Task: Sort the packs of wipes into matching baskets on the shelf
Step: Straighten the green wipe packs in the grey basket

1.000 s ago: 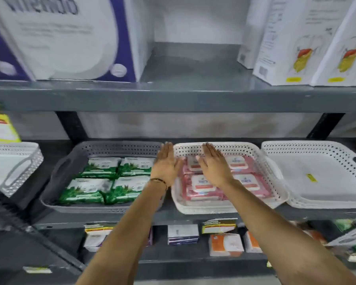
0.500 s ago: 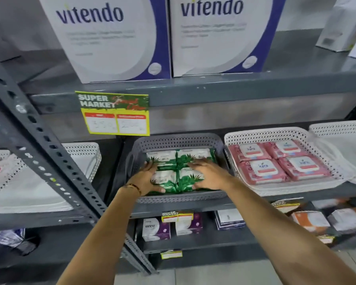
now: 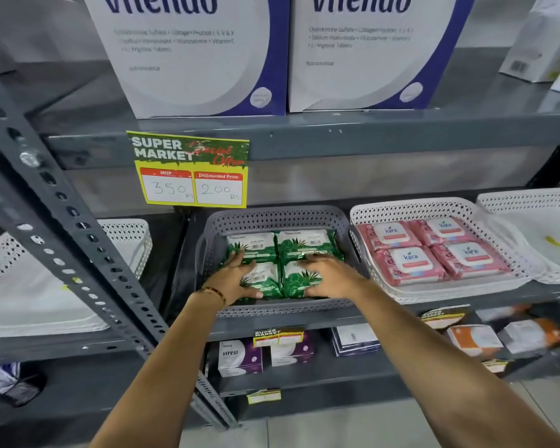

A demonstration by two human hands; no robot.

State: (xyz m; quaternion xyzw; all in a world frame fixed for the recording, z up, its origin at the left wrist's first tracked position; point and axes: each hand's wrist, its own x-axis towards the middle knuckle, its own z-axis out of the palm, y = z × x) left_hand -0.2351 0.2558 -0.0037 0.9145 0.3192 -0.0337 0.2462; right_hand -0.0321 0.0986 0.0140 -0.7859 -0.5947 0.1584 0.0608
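From the head camera, both hands lie flat on the green foil packs of wipes (image 3: 280,263), four of them laid two by two inside the grey perforated plastic basket (image 3: 274,218) on the middle grey metal shelf (image 3: 304,321). The left hand (image 3: 232,279) covers the pack at the basket's seven o'clock corner, its fingers (image 3: 236,258) spread and reaching the pack behind; the right hand (image 3: 332,278) rests at five o'clock, fingers (image 3: 307,265) spread and lightly curled over the seam between the front and rear packs. Neither hand grips a pack; both are open and pressing.

At three o'clock of the grey basket, just beside it, a white perforated plastic basket (image 3: 411,206) holds four pink packs of wipes (image 3: 430,250), also two by two. So the colours appear already matched, and the step in hand is probably squaring up the green block.

To do it well, press evenly with both palms and nudge the front pair towards twelve o'clock until the seams close. The foil looks slippery, so one pack could ride over its neighbour; keep the push low and level. Check that no pack tilts against the basket wall.
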